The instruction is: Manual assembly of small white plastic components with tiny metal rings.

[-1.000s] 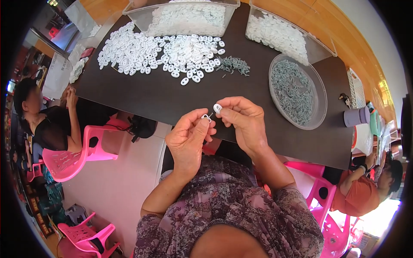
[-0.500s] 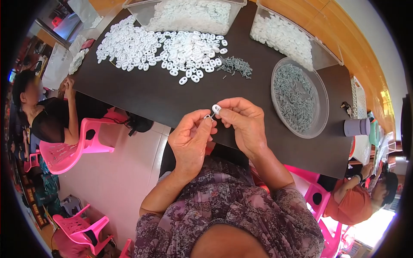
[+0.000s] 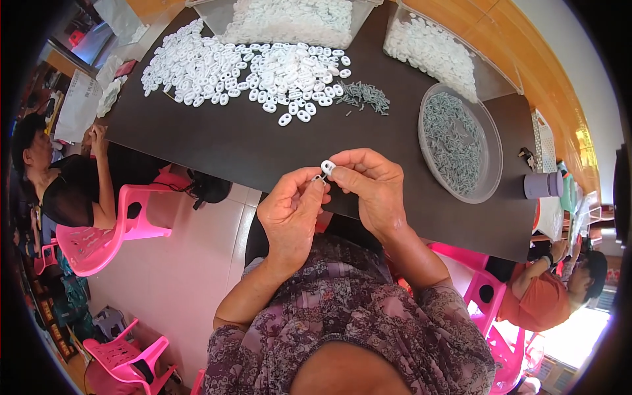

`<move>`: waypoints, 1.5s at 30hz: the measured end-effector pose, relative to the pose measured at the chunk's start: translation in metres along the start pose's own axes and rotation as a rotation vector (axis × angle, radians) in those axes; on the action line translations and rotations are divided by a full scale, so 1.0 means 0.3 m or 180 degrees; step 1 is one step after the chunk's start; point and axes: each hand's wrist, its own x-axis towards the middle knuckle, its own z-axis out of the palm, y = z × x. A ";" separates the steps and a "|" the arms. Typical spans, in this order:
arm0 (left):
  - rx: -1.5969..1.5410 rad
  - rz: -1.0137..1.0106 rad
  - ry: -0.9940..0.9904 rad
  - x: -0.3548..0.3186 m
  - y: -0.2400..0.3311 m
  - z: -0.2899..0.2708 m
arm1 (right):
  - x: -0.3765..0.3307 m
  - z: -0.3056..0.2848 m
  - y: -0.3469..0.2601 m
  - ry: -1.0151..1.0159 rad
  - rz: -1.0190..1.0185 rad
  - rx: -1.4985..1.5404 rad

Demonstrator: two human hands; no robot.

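Note:
My left hand (image 3: 289, 220) and my right hand (image 3: 376, 194) meet in front of me at the table's near edge, fingertips almost touching. Pinched between my right thumb and forefinger is a white oval plastic piece with two holes (image 3: 327, 166), tilted up. My left thumb and forefinger grip a small pale loop-shaped piece (image 3: 318, 178), mostly covered by the fingers. A thin grey bit shows between the two pieces; whether it joins them I cannot tell.
Across the dark table (image 3: 263, 141) lie heaps of white two-hole pieces (image 3: 299, 72) and a small pile of grey pins (image 3: 366, 97). A round clear tub (image 3: 491, 158) holds more pins. Bins of white pieces (image 3: 431, 52) stand behind. People sit left and right; a purple cup (image 3: 542, 185) is at right.
The white oval piece has shifted slightly left, closer to my left fingertips. Both hands keep their grip. The whole view has tilted a little.

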 end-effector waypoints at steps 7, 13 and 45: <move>-0.0024 0.0150 -0.0042 -0.002 0.001 -0.023 | -0.012 0.029 0.021 -0.0026 -0.0242 -0.0042; 0.0063 0.0212 -0.0069 0.007 -0.002 -0.043 | -0.010 0.042 0.033 -0.0095 -0.0350 -0.0080; -0.0764 -0.0031 -0.0100 0.050 0.015 -0.086 | 0.010 0.090 0.039 -0.0277 -0.2147 -0.2554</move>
